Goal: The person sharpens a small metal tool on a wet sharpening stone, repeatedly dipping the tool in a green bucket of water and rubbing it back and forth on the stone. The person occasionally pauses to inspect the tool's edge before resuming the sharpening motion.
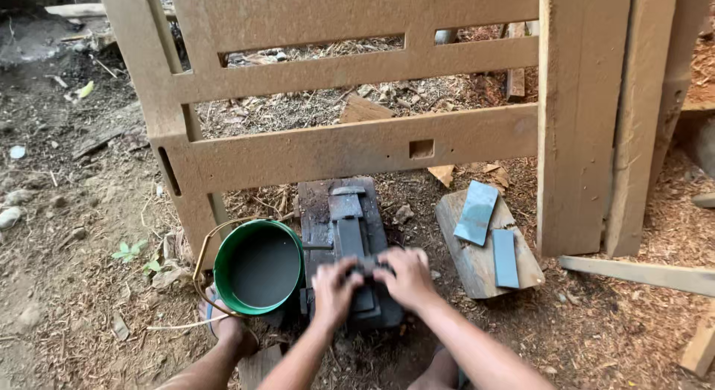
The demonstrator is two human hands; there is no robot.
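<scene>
Two hands are pressed down side by side on a dark stone (pixel 350 237) that lies on a dark block (pixel 316 204) on the ground. The left hand (pixel 334 289) is curled, fingers bent over a small dark piece (pixel 365 275) at the near end of the stone; the right hand (pixel 406 278) is laid just beside it at 3 o'clock, fingers bent onto the same piece. What the piece is cannot be told, since it is mostly hidden by the fingers. The stone is seen running from the hands toward 12 o'clock.

A green bucket (pixel 223 275) with dark water is set touching the block at 9 o'clock of the hands, a thin wire handle hanging at its left rim. At 2 o'clock of the hands, well apart, a wood slab (pixel 477 267) is seen with two grey-blue stones (pixel 477 211) laid on it, one tilted, one nearly straight. A bare foot (pixel 227 330) is placed under the bucket at 7 o'clock. A wooden frame (pixel 357 148) is stood upright at 12 o'clock, behind the block, on soil strewn with wood chips.
</scene>
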